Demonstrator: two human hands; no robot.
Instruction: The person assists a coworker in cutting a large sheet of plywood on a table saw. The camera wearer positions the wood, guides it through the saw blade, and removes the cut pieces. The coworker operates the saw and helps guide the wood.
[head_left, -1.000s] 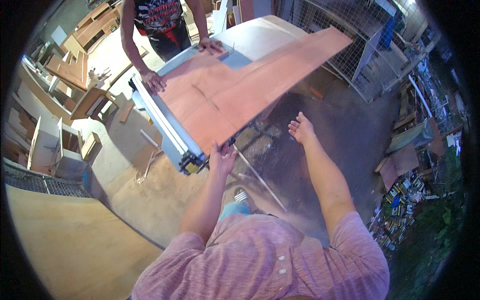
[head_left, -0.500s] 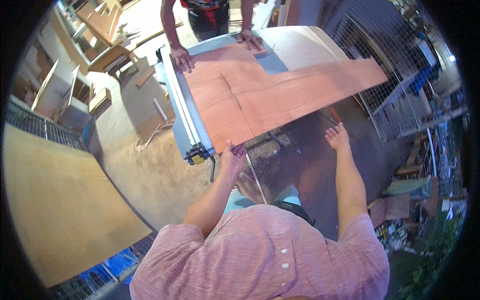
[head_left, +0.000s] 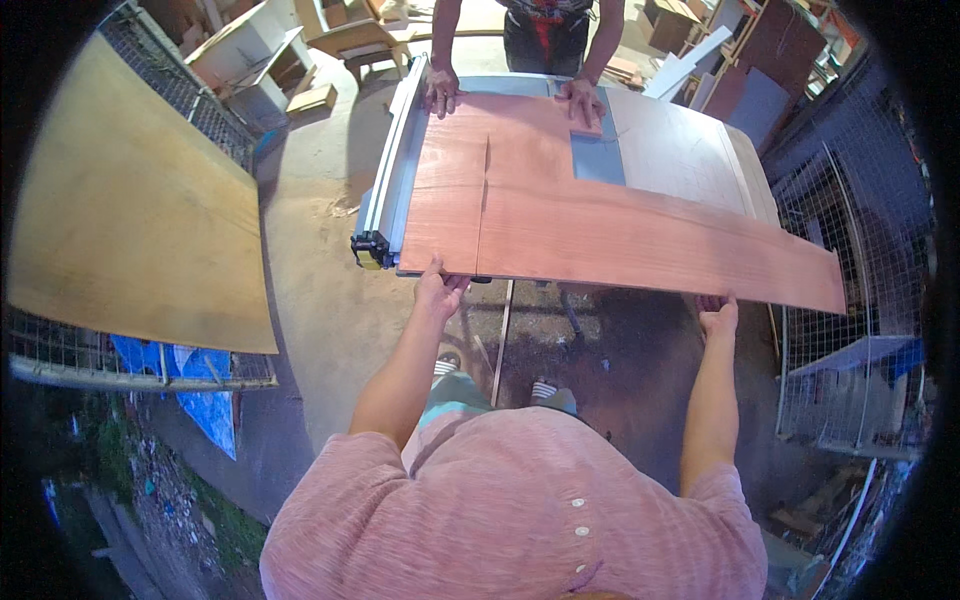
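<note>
A reddish plywood sheet [head_left: 530, 215], wide on the left with a long arm reaching right, lies across a table saw [head_left: 597, 163]. A straight cut line runs from its near edge to a dark slit. My left hand [head_left: 438, 293] grips the near edge close to the left corner, thumb on top and fingers below. Farther right, my right hand [head_left: 717, 315] holds the same edge, its fingers partly hidden under the sheet. Across from me, a person's left-side hand [head_left: 441, 90] and right-side hand [head_left: 580, 98] press on the far part.
A metal rail [head_left: 396, 150] runs along the sheet's left side. A pale board [head_left: 670, 140] extends the table rightward. A large yellowish panel [head_left: 140, 210] stands at left, wire mesh [head_left: 850, 200] at right. Below the sheet, a thin strip [head_left: 503, 340] rises near my feet.
My right hand, open and apart from the sheet before, has taken hold of its near edge. The sheet's right arm now sits lower in view, and the whole view has swung round.
</note>
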